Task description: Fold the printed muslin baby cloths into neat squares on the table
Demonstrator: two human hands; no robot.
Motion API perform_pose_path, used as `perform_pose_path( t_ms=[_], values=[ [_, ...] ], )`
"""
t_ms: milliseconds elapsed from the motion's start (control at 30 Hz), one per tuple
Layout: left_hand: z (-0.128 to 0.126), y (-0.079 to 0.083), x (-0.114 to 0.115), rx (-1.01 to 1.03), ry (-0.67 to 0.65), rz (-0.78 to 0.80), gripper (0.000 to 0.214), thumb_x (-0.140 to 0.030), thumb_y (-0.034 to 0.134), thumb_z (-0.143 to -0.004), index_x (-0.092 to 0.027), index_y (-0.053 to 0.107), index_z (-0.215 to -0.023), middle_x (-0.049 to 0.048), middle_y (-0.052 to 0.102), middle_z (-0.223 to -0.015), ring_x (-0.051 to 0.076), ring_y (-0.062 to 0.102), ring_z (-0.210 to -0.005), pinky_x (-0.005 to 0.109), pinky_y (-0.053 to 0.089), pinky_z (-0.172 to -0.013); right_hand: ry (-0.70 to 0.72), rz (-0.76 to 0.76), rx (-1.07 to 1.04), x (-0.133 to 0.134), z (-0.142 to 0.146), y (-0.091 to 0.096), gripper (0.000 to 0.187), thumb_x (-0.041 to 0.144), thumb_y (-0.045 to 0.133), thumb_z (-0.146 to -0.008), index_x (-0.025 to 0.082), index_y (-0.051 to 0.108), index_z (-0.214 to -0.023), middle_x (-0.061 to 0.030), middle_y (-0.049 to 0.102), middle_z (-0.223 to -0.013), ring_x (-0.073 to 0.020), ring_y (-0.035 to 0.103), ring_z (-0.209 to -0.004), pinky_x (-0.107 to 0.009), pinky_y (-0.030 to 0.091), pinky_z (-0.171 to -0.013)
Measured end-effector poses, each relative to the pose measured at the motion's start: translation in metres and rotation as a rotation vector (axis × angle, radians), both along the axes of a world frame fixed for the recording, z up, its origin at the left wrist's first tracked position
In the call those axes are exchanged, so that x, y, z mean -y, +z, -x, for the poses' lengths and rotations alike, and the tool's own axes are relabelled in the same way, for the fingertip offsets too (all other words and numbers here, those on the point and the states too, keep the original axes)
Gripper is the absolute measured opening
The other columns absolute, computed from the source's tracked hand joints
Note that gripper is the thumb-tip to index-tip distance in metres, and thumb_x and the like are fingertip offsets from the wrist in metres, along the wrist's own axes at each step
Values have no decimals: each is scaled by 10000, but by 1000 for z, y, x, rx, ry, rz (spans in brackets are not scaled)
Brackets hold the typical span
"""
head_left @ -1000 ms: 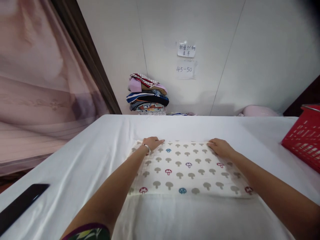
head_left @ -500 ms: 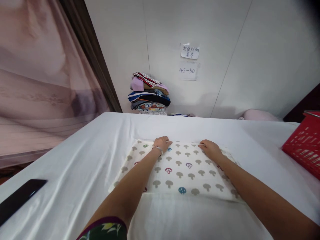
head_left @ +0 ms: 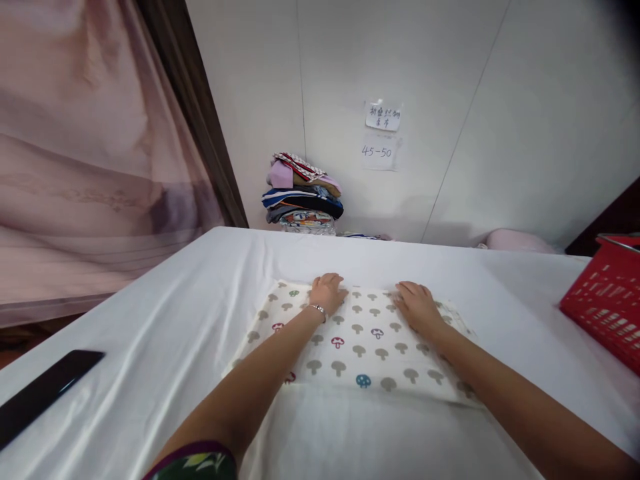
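A white cloth printed with mushrooms (head_left: 360,350) lies as a flat, folded band across the white-covered table. My left hand (head_left: 327,291), with a bracelet at its wrist, rests on the far edge of the cloth, left of its middle; the fingers are spread and lie flat. Farther right along that same edge, my right hand (head_left: 415,305) also lies flat on the cloth with its fingers stretched out. Neither hand grips anything. My forearms cover parts of the cloth's left and right sides.
A black phone-like slab (head_left: 45,393) lies at the table's left. At the right edge stands a red plastic basket (head_left: 603,300). Behind the table a pile of folded fabrics (head_left: 303,197) rises against the wall, near two paper notes (head_left: 383,133). A pink curtain (head_left: 90,167) hangs at left.
My right hand's fingers have gone from pinching the cloth's far edge to lying flat on it. My left hand stays near its spot, fingers slightly more spread. The view has tilted slightly.
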State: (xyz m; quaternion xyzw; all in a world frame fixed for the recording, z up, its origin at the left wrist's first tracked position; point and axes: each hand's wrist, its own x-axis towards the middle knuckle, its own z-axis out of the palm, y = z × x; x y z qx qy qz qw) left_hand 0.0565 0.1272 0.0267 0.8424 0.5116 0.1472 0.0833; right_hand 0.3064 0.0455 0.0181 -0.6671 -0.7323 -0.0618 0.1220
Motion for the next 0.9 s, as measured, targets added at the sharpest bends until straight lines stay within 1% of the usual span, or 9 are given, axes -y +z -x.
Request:
perform_pose_path(
  t_ms=[67,133,233,333,500,600,700,800,900],
  values=[
    [0,-5,12,-48,-105,-24,494,-468,427,-846,-236,421,-1282,43,329,-1422,221,237,-1315,435,136,-1084,132,26,-21,10,12,-4,470,380,346,-875,180,431,-1292,-99,368,-1394,-246,266,-1296,-424,188,-1039],
    [0,-12,21,-97,-159,28,611,-566,323,-850,-209,342,-1347,56,231,-1464,235,151,-1348,470,77,-1092,204,109,-42,18,20,-10,539,468,299,-882,201,363,-1345,-76,293,-1441,-233,196,-1333,-436,160,-1059],
    [-1,-20,27,-133,-145,108,723,-634,185,-839,-173,266,-1390,70,170,-1478,239,98,-1361,484,43,-1093,179,196,-41,22,25,-19,595,537,242,-879,207,335,-1365,-64,260,-1455,-224,172,-1344,-455,132,-1072],
    [0,-23,27,-140,-147,128,759,-660,143,-821,-181,231,-1404,55,134,-1486,231,62,-1367,483,21,-1096,145,227,-28,20,27,-22,600,540,231,-877,203,345,-1361,-56,250,-1458,-217,166,-1347,-457,134,-1075],
    [-2,-21,27,-123,-148,137,743,-662,167,-816,-206,235,-1400,45,131,-1487,216,52,-1368,477,17,-1097,77,210,-16,20,50,-18,621,538,218,-873,185,320,-1375,-59,225,-1465,-226,145,-1351,-481,130,-1069],
    [2,-11,27,-91,-150,172,696,-641,234,-821,-220,292,-1373,42,146,-1486,212,81,-1366,449,71,-1100,82,235,-5,23,63,-20,645,560,211,-867,188,294,-1387,-50,213,-1468,-223,141,-1352,-475,111,-1074],
    [29,6,28,-29,-12,152,630,-606,303,-827,-226,366,-1326,46,174,-1481,219,125,-1358,433,138,-1091,82,250,-2,23,66,-25,661,577,195,-862,193,285,-1392,-40,197,-1474,-219,129,-1355,-466,105,-1078],
    [80,17,36,-2,265,87,541,-524,403,-822,-213,433,-1264,76,278,-1445,239,207,-1334,423,196,-1071,84,261,-15,22,62,-28,670,586,172,-860,200,264,-1400,-35,183,-1480,-219,97,-1359,-465,92,-1081],
    [130,17,49,40,489,183,479,-474,431,-808,-181,484,-1183,139,471,-1299,273,414,-1213,408,350,-963,94,297,-48,20,61,-23,688,600,159,-855,197,245,-1406,-43,165,-1484,-227,74,-1361,-474,78,-1080]
  ],
)
